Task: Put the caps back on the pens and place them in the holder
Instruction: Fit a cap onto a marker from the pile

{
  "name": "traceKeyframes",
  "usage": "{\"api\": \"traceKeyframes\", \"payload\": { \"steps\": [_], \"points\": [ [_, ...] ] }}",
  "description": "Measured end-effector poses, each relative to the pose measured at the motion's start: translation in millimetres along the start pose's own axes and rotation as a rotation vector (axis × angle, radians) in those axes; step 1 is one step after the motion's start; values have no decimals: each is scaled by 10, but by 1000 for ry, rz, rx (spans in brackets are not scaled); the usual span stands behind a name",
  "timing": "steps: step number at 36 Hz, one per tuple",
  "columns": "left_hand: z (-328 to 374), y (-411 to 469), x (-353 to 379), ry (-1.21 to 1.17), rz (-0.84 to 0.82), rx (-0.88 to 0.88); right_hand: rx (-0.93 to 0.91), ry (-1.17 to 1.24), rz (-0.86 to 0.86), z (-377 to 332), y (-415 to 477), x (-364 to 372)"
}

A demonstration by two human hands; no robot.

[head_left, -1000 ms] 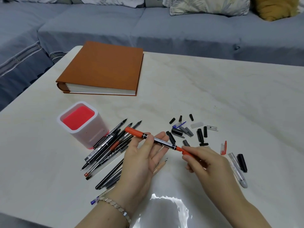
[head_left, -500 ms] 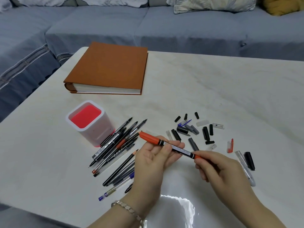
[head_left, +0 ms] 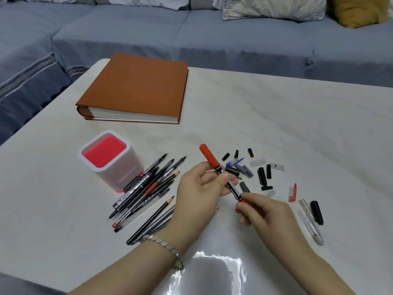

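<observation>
Our left fingers [head_left: 225,178] curl round the barrel of the orange pen [head_left: 209,157]; our right fingers [head_left: 244,207] pinch its near end. It slants from near right to far left above the surface [head_left: 276,124], the holder [head_left: 125,170] lying left, nearer our left hand [head_left: 195,192].
</observation>
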State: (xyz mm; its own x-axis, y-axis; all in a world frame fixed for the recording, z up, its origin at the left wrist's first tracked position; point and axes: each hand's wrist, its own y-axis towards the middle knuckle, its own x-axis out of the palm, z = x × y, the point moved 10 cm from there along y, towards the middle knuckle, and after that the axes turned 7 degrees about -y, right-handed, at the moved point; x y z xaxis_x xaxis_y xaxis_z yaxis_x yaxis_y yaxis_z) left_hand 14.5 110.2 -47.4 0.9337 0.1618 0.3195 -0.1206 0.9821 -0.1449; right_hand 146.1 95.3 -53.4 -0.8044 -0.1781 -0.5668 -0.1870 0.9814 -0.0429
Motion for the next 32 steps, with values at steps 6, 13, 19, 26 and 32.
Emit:
{"api": "traceKeyframes", "payload": {
  "steps": [6, 13, 19, 26, 32],
  "points": [
    [2, 68, -246, 480, -28, -10, 16, -228, -122, 47, 110, 219],
    [340, 44, -1033, 1404, 163, 207, 20, -415, 17, -89, 714, 95],
    [216, 30, -1306, 1510, 189, 78, 64, -627, -20, -82, 1308, 441],
    [143, 70, -1366, 1537, 206, 20, 41, -624, -31, -62, 1170, 502],
    [179, 121, -1234, 1693, 154, 42, 17, -578, 35, 128, 634, 31]
  ]
}}
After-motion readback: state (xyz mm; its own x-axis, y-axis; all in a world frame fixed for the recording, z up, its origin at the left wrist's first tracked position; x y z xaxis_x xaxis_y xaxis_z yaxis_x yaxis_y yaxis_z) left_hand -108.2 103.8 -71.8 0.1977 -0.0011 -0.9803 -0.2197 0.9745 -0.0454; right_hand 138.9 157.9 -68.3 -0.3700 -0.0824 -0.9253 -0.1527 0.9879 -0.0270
